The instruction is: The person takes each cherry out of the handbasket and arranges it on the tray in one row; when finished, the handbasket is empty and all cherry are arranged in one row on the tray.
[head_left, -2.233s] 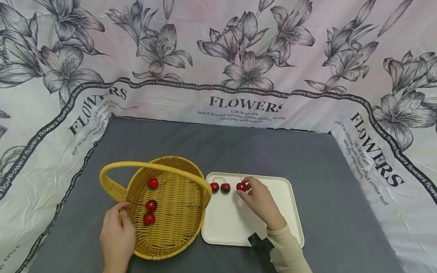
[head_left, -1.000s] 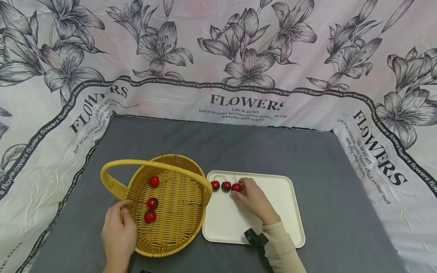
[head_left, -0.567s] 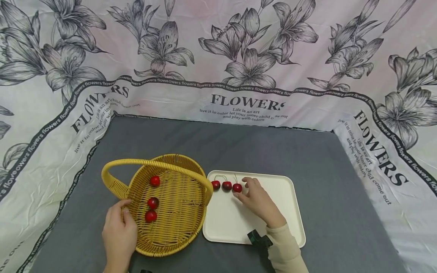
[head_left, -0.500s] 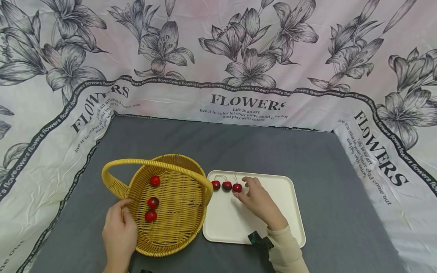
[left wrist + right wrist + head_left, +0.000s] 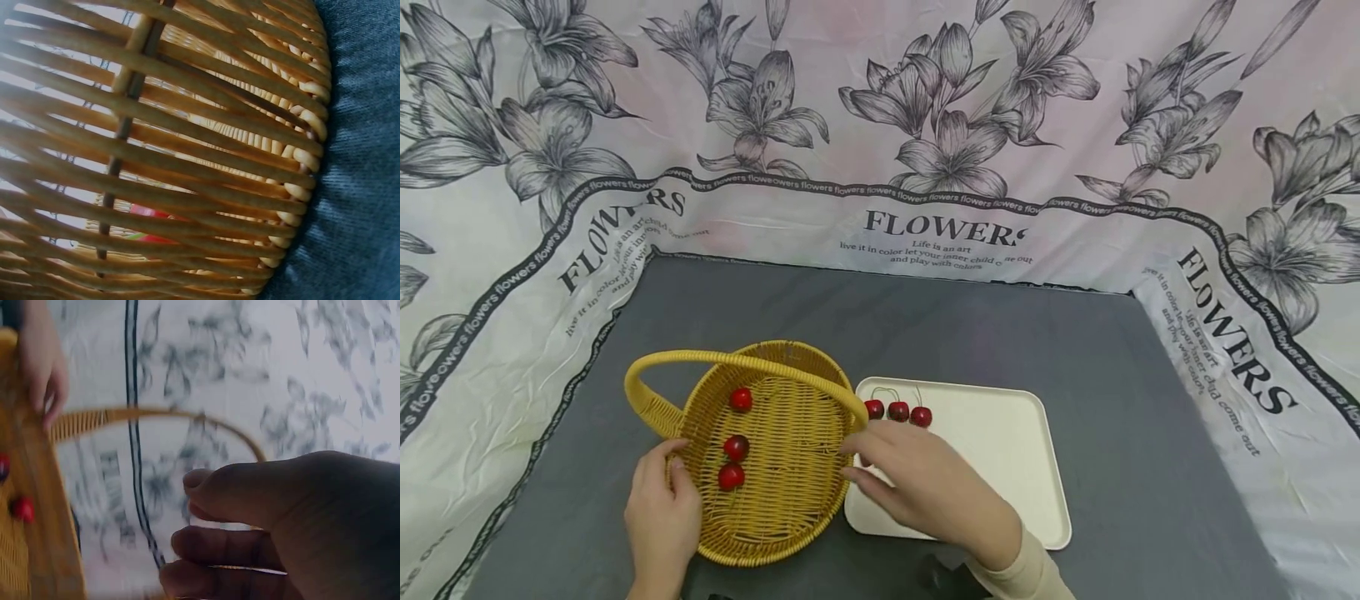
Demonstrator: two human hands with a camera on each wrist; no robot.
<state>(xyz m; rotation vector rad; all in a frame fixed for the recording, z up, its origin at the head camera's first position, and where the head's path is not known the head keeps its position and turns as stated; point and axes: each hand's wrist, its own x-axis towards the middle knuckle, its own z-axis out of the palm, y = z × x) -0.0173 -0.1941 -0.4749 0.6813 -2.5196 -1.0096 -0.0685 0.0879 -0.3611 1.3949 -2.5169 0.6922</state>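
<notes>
A: First entry?
B: Basket (image 5: 797, 425), yellow, woven, round, with one arched handle (image 5: 760, 364). Standing on grey table (image 5: 1037, 333), left of tray (image 5: 992, 442).

A: Contents?
B: Three in all, red, toward the left side. Top cherry (image 5: 741, 400), set apart. Middle cherry (image 5: 736, 447), darker on one side. Bottom cherry (image 5: 731, 477), just below; touching or not, cannot tell.

A: On the tray?
B: Cream, flat, with rounded corners. Along its far edge, toward the basket, in a row: left cherry (image 5: 873, 409), centre cherry (image 5: 898, 412), right cherry (image 5: 921, 417). Dark red, all stalked.

A: Left hand (image 5: 662, 508)?
B: At the basket's left side, just below the handle's foot. Thumb and fingers clamped on the rim.

A: Right hand (image 5: 928, 479)?
B: Above the tray's left part, fingertips by the basket's right side, below the handle's end. Thumb and fingers apart, likewise in the right wrist view. Contact with the basket: cannot tell. Behind, pale sleeve (image 5: 1026, 571).

A: Left wrist view?
B: Mostly woven wall, close up, with red glimpsed through the gaps.

A: Backdrop?
B: White cloth (image 5: 760, 212), printed with grey flowers and lettering.
</notes>
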